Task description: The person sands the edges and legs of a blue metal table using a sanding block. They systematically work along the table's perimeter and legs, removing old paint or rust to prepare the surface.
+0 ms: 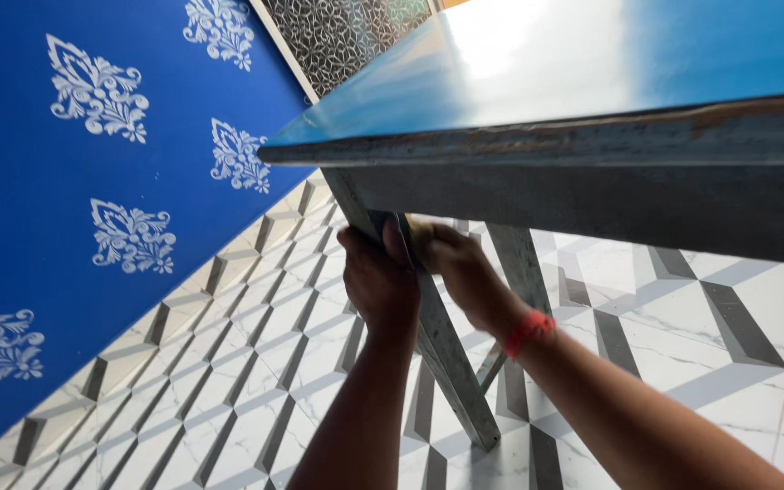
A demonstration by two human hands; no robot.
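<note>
A blue-topped table (pixel 592 63) with a grey metal frame fills the upper right. One grey angle-iron leg (pixel 451 358) slants down to the floor. My left hand (pixel 376 277) is closed around the upper part of that leg, just under the tabletop. On the leg's other side my right hand (pixel 460 272), with a red band on its wrist, grips the same leg. What lies between the two hands at the leg is hidden by the fingers.
The floor (pixel 256 363) is white marble-look tile with grey geometric bars. A blue wall (pixel 65 181) with white floral motifs stands on the left. A second table leg (pixel 524 268) slants behind. A patterned glass door panel (pixel 338 36) is at top centre.
</note>
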